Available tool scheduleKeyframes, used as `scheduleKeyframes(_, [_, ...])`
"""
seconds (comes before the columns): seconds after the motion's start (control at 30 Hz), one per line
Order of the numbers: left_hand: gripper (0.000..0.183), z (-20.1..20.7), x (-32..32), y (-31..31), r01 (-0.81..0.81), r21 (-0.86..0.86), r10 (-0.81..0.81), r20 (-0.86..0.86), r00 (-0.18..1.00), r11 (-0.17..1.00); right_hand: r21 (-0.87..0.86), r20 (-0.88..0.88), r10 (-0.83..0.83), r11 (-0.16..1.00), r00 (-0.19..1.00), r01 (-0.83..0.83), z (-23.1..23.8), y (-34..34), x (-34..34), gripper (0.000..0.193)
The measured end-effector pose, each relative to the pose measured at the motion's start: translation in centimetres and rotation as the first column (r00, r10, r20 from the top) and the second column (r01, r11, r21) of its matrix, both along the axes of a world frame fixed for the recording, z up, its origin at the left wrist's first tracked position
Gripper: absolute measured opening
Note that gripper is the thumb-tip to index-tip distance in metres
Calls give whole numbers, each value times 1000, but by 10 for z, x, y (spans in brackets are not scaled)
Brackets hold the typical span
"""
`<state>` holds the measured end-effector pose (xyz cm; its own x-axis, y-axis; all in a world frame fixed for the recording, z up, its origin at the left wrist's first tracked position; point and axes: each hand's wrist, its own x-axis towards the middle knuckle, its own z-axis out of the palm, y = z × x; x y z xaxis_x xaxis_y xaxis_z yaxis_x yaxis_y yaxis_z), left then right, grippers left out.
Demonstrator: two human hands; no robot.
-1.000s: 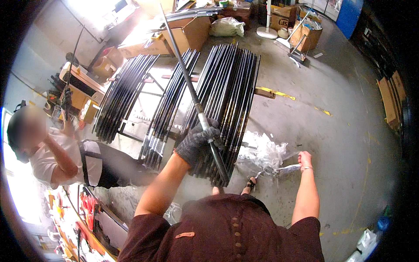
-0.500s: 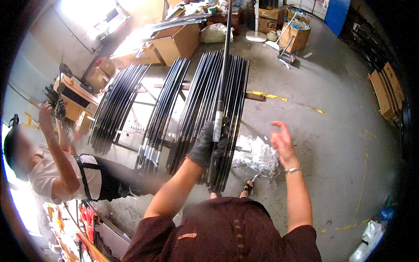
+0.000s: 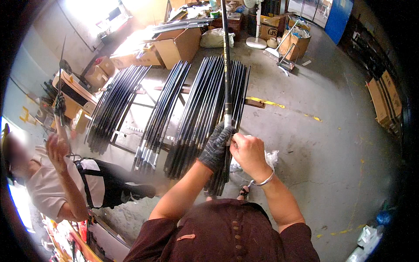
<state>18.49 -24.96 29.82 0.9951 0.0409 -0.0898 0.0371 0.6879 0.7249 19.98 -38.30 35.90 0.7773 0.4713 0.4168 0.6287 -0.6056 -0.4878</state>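
Note:
My left hand point(image 3: 217, 147), in a dark grey knit glove, is wrapped round a long black pole point(image 3: 227, 83) that points away from me. A white band point(image 3: 228, 119) circles the pole just beyond the glove. My bare right hand point(image 3: 249, 153), with a bracelet at the wrist, is closed in a pinch against the pole beside the gloved fingers. What its fingertips hold is hidden. Below both hands, many similar black poles point(image 3: 196, 118) lie side by side on a low rack.
White crumpled strips point(image 3: 273, 158) lie on the floor behind my right hand. At the left another person point(image 3: 56, 183) holds up a thin pole. Cardboard boxes point(image 3: 181, 46), a broom point(image 3: 273, 53) and a fan stand point(image 3: 256, 42) are at the back.
My right hand has come in from the right, its open fingers closing at the pole beside my left hand. The other person's near hand has lowered.

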Motion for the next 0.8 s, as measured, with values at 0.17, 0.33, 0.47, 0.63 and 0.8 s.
scheduleKeyframes(0.17, [41, 28, -9, 4, 58, 27, -60, 73, 996, 998, 159, -93, 9, 987, 996, 6, -3, -3, -2, 8])
scheduleKeyframes(0.33, [57, 33, -12, 21, 66, 8, -66, 5, 998, 998, 139, -148, -44, 988, 988, 65, -22, -11, 6, 8])
scheduleKeyframes(0.47, [60, 31, -16, 43, 187, -171, -176, 78, 981, 967, -43, -169, -192, 981, 967, 187, -66, -30, 32, 14])
scheduleKeyframes(0.63, [63, 21, -19, 66, 135, -12, -135, -21, 991, 991, -269, -252, -412, 899, 875, 346, -126, -88, 62, 14])
scheduleKeyframes(0.8, [62, 15, -28, 86, 57, 54, -54, -56, 997, 997, -480, -156, -607, 736, 780, 477, -197, -189, 65, 18])
